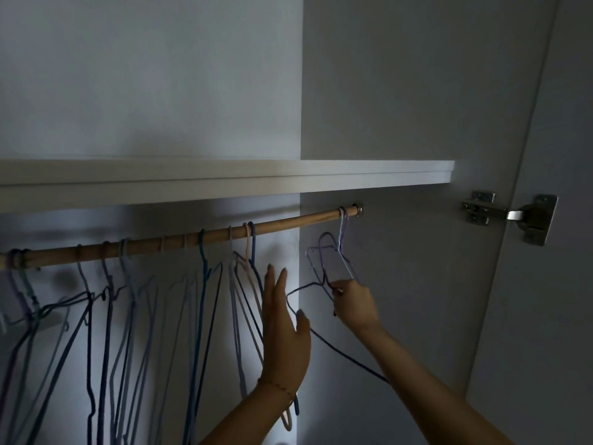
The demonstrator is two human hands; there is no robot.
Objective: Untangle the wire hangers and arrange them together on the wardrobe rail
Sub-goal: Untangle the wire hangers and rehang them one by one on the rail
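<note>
**Operator:** Head view, looking up into the wardrobe. I see a wooden rail (pixel 179 240) running under a white shelf (pixel 224 176), its right end seated in a metal socket (pixel 358 209) on the side panel.

**Inspector:** Where are the wire hangers?

**Operator:** Most wire hangers (pixel 128 316) hang along the left and middle of the rail, unevenly spaced and crossing one another lower down. A separate purple cluster (pixel 330 261) sits near the right end, with one hook over the rail just beside the socket and other hooks dangling below it, clear of the rail.

**Inspector:** State of the hands?

**Operator:** My left hand (pixel 284 329) is spread, fingers straight and pointing up, lying flat against the hangers at the middle group's right edge. My right hand (pixel 351 303) pinches the purple cluster at the necks, fingers curled round the wire. A dark wire loop (pixel 340 348) from that cluster runs between the two hands and down over the right forearm. Whether the left thumb touches it, I cannot tell.

**Inspector:** Anything else?

**Operator:** A thin bracelet (pixel 279 387) on the left wrist. A metal hinge (pixel 510 216) joins the open door (pixel 561 123) at the right. Lighting is dim.
</note>
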